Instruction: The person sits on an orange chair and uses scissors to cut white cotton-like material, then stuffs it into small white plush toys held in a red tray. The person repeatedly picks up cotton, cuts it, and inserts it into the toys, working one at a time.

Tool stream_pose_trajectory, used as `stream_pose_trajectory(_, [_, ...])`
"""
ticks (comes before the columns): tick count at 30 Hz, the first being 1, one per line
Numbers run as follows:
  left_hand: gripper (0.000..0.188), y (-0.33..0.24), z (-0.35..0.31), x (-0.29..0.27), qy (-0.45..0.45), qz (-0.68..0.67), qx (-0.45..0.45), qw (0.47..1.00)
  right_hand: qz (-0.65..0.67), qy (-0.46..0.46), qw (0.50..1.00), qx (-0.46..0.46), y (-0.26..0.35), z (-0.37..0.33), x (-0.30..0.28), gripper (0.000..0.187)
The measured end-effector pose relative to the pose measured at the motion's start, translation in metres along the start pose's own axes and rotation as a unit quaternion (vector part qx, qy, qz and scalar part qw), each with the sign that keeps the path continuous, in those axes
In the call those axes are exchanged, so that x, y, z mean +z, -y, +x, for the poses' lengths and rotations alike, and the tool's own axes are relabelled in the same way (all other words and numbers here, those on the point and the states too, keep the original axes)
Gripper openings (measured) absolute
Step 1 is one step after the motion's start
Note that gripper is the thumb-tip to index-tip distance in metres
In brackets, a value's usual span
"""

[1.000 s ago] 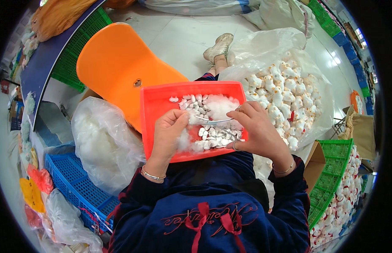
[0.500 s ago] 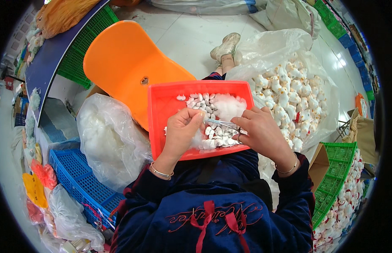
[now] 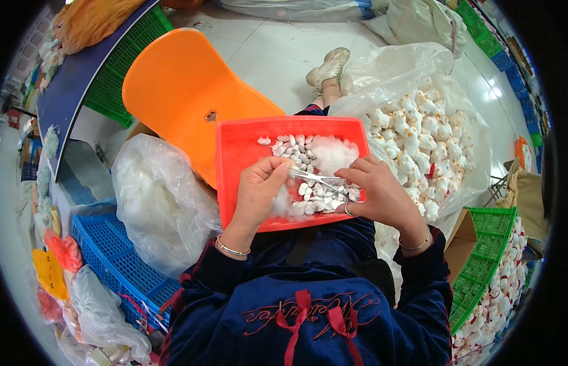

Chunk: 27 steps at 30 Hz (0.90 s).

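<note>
Seems best to hold the light, stiff scissor-handled tool (image 3: 318,177) by its loops, as in half-curled right hand (image 3: 379,188), over red tray (image 3: 235,140) near its right edge, with soft-looking white bit (image 3: 291,164) pinched in left hand (image 3: 257,188).

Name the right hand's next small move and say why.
The right hand should probably ease together the handles of the ring-handled metal tool, with the left hand held steady: those handles stand spread, and the tip lies at the left thumb and forefinger, pinched together.
</note>
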<state>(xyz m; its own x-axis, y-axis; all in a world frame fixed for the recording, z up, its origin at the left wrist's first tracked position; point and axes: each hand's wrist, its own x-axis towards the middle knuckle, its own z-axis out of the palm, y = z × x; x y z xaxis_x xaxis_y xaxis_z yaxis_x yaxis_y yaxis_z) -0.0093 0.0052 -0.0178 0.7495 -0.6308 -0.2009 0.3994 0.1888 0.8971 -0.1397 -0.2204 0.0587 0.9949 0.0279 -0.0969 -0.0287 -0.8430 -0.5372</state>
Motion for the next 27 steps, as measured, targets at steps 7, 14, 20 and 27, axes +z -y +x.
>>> stream_pose_trajectory(7, [0.016,-0.001,0.000,0.009,0.000,0.049,0.015,0.999,-0.049,0.072,0.995,0.051,0.010,0.001,-0.010,0.039])
stream_pose_trajectory(14, [0.017,-0.002,0.005,0.007,-0.033,0.010,0.008,0.999,-0.047,-0.048,0.998,-0.004,-0.006,-0.004,-0.007,0.055])
stream_pose_trajectory(20, [0.018,-0.005,0.005,0.002,-0.004,-0.138,-0.087,0.987,-0.065,-0.112,0.991,-0.025,-0.005,-0.001,0.014,0.066])
stream_pose_trajectory(27, [0.018,-0.009,0.003,0.006,0.002,-0.149,-0.102,0.984,-0.081,-0.056,0.995,-0.002,-0.007,-0.002,0.017,0.051])
